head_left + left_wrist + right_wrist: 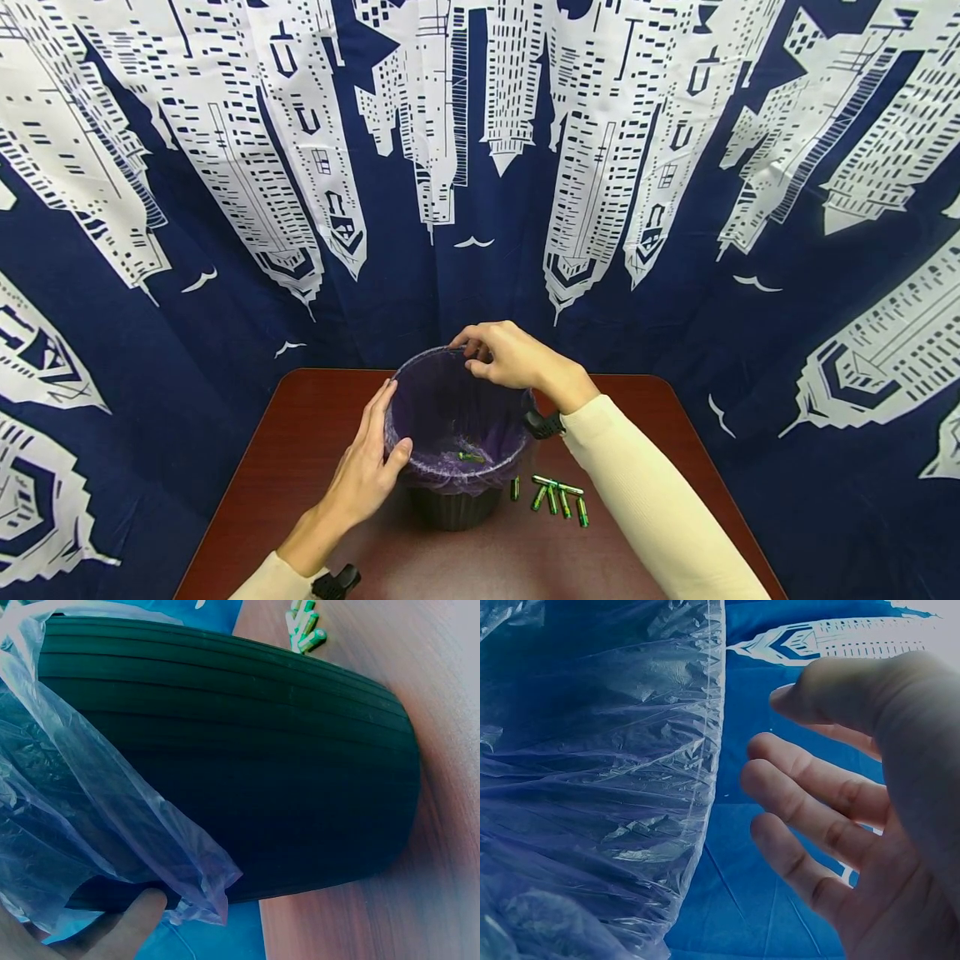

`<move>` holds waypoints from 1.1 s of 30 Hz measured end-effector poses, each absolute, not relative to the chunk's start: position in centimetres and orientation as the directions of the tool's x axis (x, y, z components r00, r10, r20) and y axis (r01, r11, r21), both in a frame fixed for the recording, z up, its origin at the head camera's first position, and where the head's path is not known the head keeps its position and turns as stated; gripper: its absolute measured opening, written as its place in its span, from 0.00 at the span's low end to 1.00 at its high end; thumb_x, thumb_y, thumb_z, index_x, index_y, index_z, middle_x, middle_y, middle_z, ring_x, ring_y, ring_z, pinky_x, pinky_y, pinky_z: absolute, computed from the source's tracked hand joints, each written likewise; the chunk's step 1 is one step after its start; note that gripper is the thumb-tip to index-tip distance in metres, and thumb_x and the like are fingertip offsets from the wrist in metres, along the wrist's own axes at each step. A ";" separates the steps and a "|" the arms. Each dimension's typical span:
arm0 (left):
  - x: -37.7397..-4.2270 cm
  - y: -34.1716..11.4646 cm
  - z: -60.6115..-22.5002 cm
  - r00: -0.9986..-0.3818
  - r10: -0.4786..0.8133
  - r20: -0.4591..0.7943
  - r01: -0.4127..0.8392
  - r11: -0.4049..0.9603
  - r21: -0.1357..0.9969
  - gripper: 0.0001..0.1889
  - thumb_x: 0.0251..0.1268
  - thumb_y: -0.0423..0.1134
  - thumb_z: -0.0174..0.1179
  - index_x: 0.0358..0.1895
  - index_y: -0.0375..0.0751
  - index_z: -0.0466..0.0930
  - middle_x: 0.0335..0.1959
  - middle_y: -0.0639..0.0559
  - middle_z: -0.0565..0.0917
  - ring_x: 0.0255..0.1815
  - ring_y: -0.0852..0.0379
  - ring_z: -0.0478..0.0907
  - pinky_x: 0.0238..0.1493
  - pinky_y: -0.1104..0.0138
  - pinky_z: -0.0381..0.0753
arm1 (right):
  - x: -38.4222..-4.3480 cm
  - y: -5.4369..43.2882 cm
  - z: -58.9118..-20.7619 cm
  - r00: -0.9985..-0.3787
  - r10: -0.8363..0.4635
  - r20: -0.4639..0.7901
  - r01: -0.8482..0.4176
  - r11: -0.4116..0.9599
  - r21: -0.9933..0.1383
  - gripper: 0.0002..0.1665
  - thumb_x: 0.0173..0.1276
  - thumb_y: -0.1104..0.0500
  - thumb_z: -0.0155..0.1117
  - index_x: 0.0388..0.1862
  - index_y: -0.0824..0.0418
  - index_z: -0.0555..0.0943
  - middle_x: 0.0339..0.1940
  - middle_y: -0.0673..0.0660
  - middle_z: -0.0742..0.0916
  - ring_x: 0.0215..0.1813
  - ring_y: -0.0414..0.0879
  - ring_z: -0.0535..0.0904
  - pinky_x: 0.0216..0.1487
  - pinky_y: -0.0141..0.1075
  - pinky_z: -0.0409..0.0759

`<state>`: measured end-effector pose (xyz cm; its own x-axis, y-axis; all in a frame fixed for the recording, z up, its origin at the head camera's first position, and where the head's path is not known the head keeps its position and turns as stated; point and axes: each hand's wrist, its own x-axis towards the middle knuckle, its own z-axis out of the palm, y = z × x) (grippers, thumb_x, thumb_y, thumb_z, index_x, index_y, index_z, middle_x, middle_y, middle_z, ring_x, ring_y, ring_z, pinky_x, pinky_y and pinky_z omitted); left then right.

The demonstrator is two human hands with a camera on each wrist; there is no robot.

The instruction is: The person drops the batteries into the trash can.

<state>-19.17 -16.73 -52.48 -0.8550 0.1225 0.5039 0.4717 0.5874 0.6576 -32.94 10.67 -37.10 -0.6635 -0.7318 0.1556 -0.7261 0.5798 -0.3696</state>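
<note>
A black ribbed trash bin (453, 510) stands on the table, lined with a thin purple trash bag (427, 400). The bag's edge is folded down over the rim, and its loose skirt (120, 802) covers the upper wall in the left wrist view. My left hand (366, 458) rests against the bin's left side, fingers straight and thumb at the near rim. Above the far right part of the rim is my right hand (513, 354), fingers loosely bent with nothing between them; the right wrist view shows these fingers (802, 802) beside the bag's edge. One green battery (471, 457) lies inside the bag.
Several green batteries (558, 485) lie on the reddish-brown wooden table (300, 442), just right of the bin. A navy curtain (465, 283) printed with white buildings hangs behind and along both sides. Black straps (543, 423) sit on both wrists.
</note>
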 end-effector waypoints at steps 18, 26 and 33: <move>-19.4 -16.9 -52.2 -0.853 0.107 0.511 0.468 0.588 0.660 0.45 0.85 0.54 0.60 0.96 0.43 0.56 0.96 0.36 0.60 0.83 0.23 0.78 0.66 0.24 0.86 | -32.4 12.8 -37.2 -0.644 -0.722 0.252 -0.752 0.537 -0.382 0.20 0.82 0.65 0.73 0.69 0.61 0.90 0.52 0.56 0.96 0.54 0.49 0.93 0.58 0.47 0.92; -19.3 -16.7 -52.5 -0.846 0.103 0.524 0.477 0.585 0.655 0.45 0.84 0.54 0.61 0.95 0.40 0.58 0.95 0.34 0.62 0.84 0.24 0.78 0.64 0.26 0.88 | -31.9 14.9 -37.6 -0.651 -0.705 0.282 -0.750 0.540 -0.381 0.17 0.82 0.64 0.74 0.66 0.62 0.91 0.52 0.57 0.96 0.52 0.47 0.91 0.60 0.49 0.91; -19.1 -16.5 -52.5 -0.842 0.110 0.528 0.484 0.584 0.651 0.45 0.81 0.50 0.62 0.95 0.41 0.58 0.95 0.34 0.62 0.85 0.25 0.77 0.64 0.27 0.88 | -31.5 16.4 -38.4 -0.645 -0.696 0.317 -0.760 0.537 -0.367 0.14 0.84 0.63 0.73 0.64 0.62 0.92 0.55 0.55 0.95 0.51 0.46 0.91 0.58 0.51 0.92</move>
<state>-19.11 -16.50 -52.51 -0.8421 0.1096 0.5281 0.4844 0.5840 0.6513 -31.54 16.41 -38.45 -0.6447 -0.6955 0.3172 -0.7597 0.5370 -0.3667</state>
